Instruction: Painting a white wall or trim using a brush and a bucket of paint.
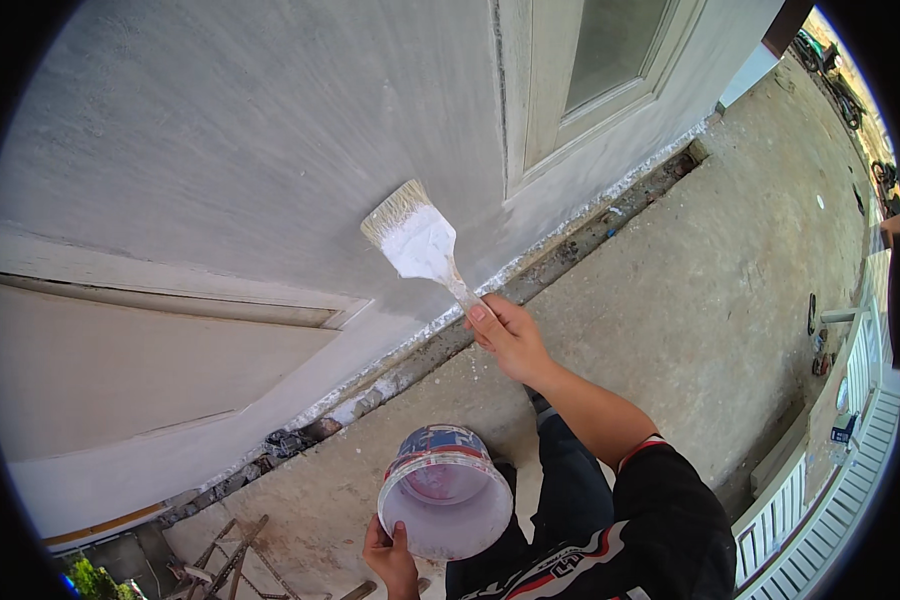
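Observation:
My right hand (508, 338) grips the handle of a wide paintbrush (422, 240) whose base and lower bristles are coated white. The bristle tips are up against, or very close to, a grey-white wall (240, 130); contact I cannot tell for sure. Lower down, my left hand (395, 562) holds a paint bucket (445, 495) by its rim, thumb over the edge. The bucket tilts so that its pale, paint-smeared inside shows, with a reddish bottom. Its outside is blue and red with white smears.
A framed window (615, 60) is set in the wall at the upper right. A narrow gutter (570, 245) runs along the wall's foot beside the concrete floor (690, 290). White railings (850, 470) stand at right. A metal frame (232, 560) lies lower left; motorbikes (838, 85) are far off.

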`<state>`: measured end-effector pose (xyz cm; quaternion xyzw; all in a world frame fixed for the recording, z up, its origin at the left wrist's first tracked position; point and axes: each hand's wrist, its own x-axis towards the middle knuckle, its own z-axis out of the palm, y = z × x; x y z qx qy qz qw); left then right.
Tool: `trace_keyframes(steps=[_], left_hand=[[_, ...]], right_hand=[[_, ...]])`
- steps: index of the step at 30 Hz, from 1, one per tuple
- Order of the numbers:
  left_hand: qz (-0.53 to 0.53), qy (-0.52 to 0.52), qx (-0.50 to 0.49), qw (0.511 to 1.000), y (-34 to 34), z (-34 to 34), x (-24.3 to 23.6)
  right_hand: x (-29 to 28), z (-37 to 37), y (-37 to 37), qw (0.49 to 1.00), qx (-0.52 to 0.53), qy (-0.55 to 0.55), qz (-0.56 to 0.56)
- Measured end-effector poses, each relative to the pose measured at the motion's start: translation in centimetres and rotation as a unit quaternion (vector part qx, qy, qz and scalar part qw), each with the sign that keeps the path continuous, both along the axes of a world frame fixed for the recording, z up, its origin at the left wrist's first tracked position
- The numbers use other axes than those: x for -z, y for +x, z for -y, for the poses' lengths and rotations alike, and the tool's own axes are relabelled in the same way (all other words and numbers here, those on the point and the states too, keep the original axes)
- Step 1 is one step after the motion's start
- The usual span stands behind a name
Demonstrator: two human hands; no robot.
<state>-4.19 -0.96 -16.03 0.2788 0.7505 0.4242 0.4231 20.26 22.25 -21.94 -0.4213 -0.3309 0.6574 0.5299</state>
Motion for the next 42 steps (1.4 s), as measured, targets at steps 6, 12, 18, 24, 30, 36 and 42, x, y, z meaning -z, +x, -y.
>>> trace_keyframes(steps=[6, 12, 18, 24, 30, 36, 42], left_hand=[[-0.124, -0.184, 0.032, 0.974, -0.7, 0.9, 0.8], [-0.055, -0.163, -0.005, 0.985, 0.8, -0.1, 1.5], [-0.082, -0.148, -0.012, 0.985, 1.4, -0.4, 1.7], [-0.095, -0.143, 0.020, 0.985, 1.6, -0.9, 1.2], [-0.092, -0.152, 0.025, 0.984, 0.8, -0.8, 0.2], [-0.090, -0.141, 0.047, 0.985, -0.7, 0.4, 0.0], [-0.066, -0.103, 0.048, 0.991, -2.5, 2.0, 1.3]], right_hand=[[10.9, -2.1, -1.6, 0.998, 0.013, 0.023, 0.050], [25.0, -1.1, -1.6, 0.994, 0.028, -0.064, 0.080], [29.2, 0.6, -2.0, 0.981, -0.002, -0.155, 0.121], [26.5, 0.2, -1.9, 0.957, 0.004, -0.194, 0.217], [16.6, -0.3, -4.7, 0.974, 0.024, -0.163, 0.153], [3.7, 2.7, -6.2, 0.998, 0.007, -0.013, 0.059], [6.5, 1.4, -7.5, 0.998, 0.012, 0.047, 0.044]])
